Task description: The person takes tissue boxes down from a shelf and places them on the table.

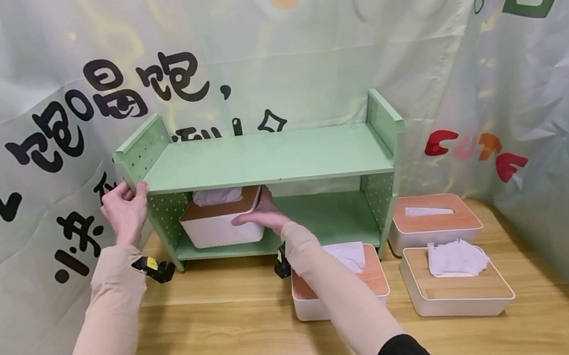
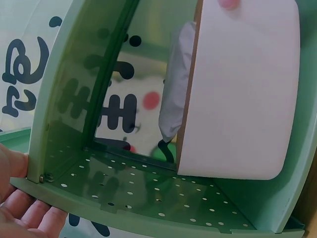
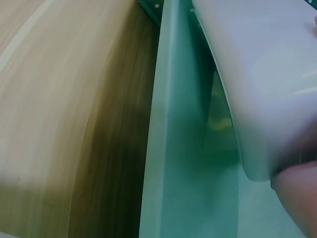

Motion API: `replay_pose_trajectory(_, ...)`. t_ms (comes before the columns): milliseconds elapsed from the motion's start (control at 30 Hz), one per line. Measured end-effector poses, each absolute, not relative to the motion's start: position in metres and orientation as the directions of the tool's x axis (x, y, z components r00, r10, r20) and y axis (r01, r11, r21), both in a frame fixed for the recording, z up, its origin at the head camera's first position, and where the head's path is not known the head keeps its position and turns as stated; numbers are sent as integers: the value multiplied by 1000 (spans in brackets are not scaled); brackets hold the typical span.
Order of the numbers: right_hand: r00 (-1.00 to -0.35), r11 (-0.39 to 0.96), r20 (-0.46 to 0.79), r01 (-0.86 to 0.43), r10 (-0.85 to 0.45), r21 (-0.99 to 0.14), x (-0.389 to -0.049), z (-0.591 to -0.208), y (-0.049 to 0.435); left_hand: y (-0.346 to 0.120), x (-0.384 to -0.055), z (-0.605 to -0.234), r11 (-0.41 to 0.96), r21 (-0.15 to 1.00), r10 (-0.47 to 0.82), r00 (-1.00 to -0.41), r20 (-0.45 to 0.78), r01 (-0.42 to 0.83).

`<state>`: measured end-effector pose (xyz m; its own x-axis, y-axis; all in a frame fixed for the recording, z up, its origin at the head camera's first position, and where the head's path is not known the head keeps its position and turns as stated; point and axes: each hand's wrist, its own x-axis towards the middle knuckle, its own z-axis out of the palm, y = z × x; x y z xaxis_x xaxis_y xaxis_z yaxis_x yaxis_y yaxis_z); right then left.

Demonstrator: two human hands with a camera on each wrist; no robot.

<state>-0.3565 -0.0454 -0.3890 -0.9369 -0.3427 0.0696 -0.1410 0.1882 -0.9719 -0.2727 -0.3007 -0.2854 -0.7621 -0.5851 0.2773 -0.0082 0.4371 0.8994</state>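
Observation:
A green two-tier shelf (image 1: 265, 157) stands on the table. My left hand (image 1: 127, 213) grips the front edge of its left side panel, the thumb inside and the fingers outside in the left wrist view. Inside the lower tier, toward the left, is a white tissue box (image 1: 221, 231) with a wooden lid and a tissue sticking up. My right hand (image 1: 265, 211) holds this box by its right end, thumb across the front; the other fingers are mostly hidden. In the right wrist view the box's underside sits at an angle to the lower board (image 3: 198, 188); full contact cannot be told.
Another tissue box (image 1: 377, 277) stands before the shelf, partly behind my right forearm. Two more, a rear tissue box (image 1: 436, 229) and a front tissue box (image 1: 456, 296), are right of the shelf. Printed curtains (image 1: 275, 33) hang behind the wooden table (image 1: 220, 344).

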Motion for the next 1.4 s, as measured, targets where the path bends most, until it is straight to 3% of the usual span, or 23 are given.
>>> replay_pose_trajectory(333, -941, 124, 88, -135, -327, -983, -354, -384, -42, -300, -273, -285, 451, 893, -584, -757, 293, -2)
replay_pose_trajectory(767, -960, 146, 100, -142, -261, -979, -345, -381, -40, -300, -273, -286, 440, 898, -589, -760, 274, -17)
replay_pose_trajectory(1400, -962, 109, 83, -114, -260, -987, -331, -371, -36, -301, -273, -286, 418, 908, -573, -775, 267, 4)
